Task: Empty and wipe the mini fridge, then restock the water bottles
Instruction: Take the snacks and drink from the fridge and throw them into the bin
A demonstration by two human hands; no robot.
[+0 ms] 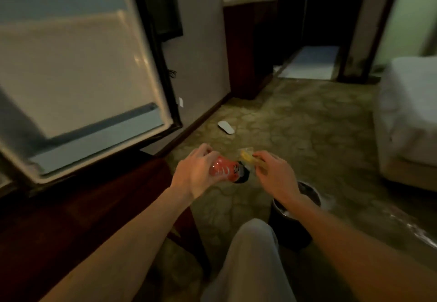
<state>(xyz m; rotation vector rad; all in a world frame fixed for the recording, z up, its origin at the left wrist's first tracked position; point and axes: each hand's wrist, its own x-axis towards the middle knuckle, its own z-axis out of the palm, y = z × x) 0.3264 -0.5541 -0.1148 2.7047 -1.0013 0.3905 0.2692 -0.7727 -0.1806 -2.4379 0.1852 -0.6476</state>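
The mini fridge door (pixel 78 70) stands swung open at the upper left, its white inner liner facing me; the fridge interior is out of view. My left hand (pixel 192 171) grips a red soda bottle (pixel 224 170) lying sideways, its dark end pointing right. My right hand (pixel 275 172) pinches a small yellow packet in clear wrap (pixel 247 156) just above and to the right of the bottle. Both hands hover over the carpet in front of me. No water bottles are in view.
A dark waste bin (pixel 290 225) with a liner stands just below my right hand. My knee (pixel 253 249) is at the bottom centre. A dark wooden cabinet (pixel 78 219) is at left, a white slipper (pixel 225 127) lies on the carpet, and a bed (pixel 409 117) is at right.
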